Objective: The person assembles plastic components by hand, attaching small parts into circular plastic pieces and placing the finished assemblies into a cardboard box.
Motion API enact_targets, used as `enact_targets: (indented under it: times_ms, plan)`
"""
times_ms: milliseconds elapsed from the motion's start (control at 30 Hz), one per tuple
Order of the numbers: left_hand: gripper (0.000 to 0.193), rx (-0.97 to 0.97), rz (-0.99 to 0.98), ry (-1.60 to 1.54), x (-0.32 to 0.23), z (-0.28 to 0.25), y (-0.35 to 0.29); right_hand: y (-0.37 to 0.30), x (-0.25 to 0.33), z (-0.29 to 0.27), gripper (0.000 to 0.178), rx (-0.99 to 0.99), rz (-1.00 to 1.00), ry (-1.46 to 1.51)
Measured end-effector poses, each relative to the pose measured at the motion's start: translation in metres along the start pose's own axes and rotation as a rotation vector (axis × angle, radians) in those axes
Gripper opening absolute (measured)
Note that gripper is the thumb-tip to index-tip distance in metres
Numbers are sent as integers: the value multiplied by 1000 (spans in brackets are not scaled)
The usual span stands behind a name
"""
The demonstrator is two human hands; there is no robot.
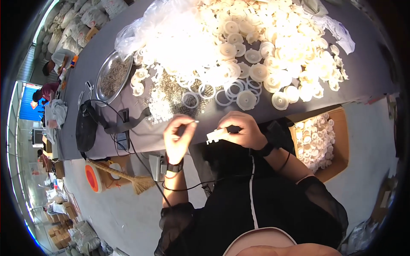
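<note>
My left hand is closed in a pinch above the table's near edge. A tiny pale piece shows at its fingertips, too small to name. My right hand grips a white notched plastic piece between thumb and fingers, its toothed end pointing toward my left hand. The two hands are apart. Just beyond them lie loose white rings and round white plastic discs with raised centres. Left of the rings spreads a heap of small metallic-looking parts.
A large glare-lit pile of white discs covers the table's far side, beside clear plastic bags. A round metal tray holds small parts. Cables and a black pouch lie left. A cardboard box of white parts stands right. Other people work far left.
</note>
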State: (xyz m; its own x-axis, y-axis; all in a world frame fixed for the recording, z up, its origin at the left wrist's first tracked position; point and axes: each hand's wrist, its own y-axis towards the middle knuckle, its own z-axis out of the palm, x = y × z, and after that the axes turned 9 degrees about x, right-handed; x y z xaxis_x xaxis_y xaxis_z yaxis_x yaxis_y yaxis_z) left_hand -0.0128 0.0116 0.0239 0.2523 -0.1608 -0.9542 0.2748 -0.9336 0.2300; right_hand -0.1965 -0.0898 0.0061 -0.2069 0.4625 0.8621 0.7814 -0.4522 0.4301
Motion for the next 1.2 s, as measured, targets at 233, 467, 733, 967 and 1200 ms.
enact_targets:
  times_ms: [233, 467, 733, 967, 1200]
  plan:
    - [7, 457, -5, -61, -23, 14, 14, 0, 9, -15, 14, 33, -147, -12]
    - [8, 455, 23, -26, -24, 17, 11, -4, 14, -14, 20, 17, -217, -38]
    - [9, 490, 48, -29, -26, 14, 12, -6, 17, -12, 23, 1, -190, -16]
    - [13, 576, 127, 11, -27, 10, 20, -4, 15, -15, 22, 13, -182, 13]
    - [23, 476, 186, 13, -27, 6, 8, 1, 7, -11, 15, 29, -165, -56]
